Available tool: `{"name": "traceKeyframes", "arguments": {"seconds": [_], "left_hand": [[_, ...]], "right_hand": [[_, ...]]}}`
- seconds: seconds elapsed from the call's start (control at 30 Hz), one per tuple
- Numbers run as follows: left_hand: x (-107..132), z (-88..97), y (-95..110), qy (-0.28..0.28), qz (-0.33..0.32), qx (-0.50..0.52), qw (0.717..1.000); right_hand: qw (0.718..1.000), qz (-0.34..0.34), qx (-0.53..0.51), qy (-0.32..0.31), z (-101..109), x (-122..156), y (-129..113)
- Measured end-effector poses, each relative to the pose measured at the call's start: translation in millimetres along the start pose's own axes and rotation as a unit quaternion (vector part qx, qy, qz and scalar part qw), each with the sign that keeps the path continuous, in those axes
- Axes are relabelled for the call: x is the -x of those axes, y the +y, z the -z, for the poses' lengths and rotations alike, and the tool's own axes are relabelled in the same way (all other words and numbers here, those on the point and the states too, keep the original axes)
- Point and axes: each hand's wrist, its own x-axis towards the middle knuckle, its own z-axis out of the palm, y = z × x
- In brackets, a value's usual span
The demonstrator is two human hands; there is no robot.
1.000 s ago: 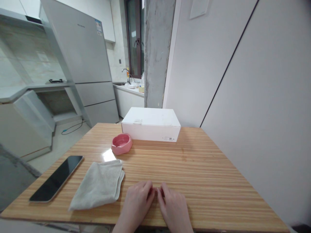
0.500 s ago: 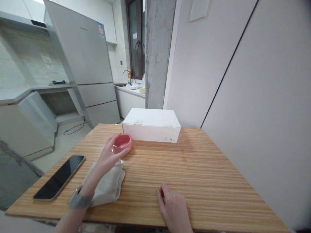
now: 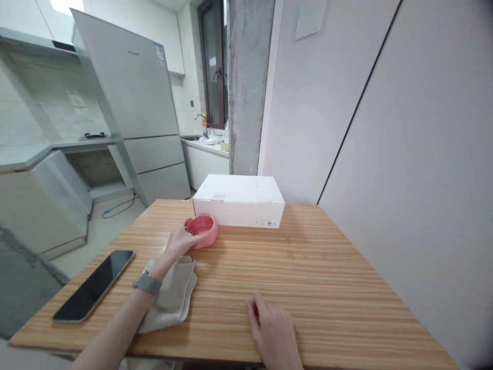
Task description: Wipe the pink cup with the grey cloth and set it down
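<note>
Head view: I read the left hand (image 3: 177, 243) with fingers (image 3: 188, 229) curled round the pink ceramic dish (image 3: 204, 231), on the bench (image 3: 327, 288) just before the white carton (image 3: 239, 201). Right hand (image 3: 272, 329) lies open, holding nothing. Carton closed; folded grey towel (image 3: 171, 298) lies flat.

Upright pink ceramic ashtray (image 3: 206, 231)

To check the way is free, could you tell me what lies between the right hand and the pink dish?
In the head view that stretch is bare: only the striped wooden tabletop lies between the right hand and the pink dish.
</note>
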Motion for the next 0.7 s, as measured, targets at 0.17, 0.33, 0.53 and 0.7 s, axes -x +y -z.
{"name": "traceKeyframes", "arguments": {"seconds": [0.17, 0.33, 0.53, 0.7], "left_hand": [[10.1, -43.3, 20.0, -0.073, -0.058, 0.044, 0.995], [19.2, -80.5, 31.3, -0.106, -0.088, 0.047, 0.989], [24.1, -90.9, 32.0, -0.113, -0.097, 0.032, 0.988], [23.1, -93.0, 32.1, -0.130, -0.107, 0.031, 0.985]], "right_hand": [[1.000, 0.000, 0.010, 0.009, 0.2, 0.2, -0.4], [1.000, 0.000, 0.013, 0.015, 1.1, 0.1, -1.1], [1.000, 0.003, 0.011, 0.014, 1.5, -0.1, -1.1], [1.000, 0.002, 0.009, 0.001, 1.0, 0.1, -0.6]]}}
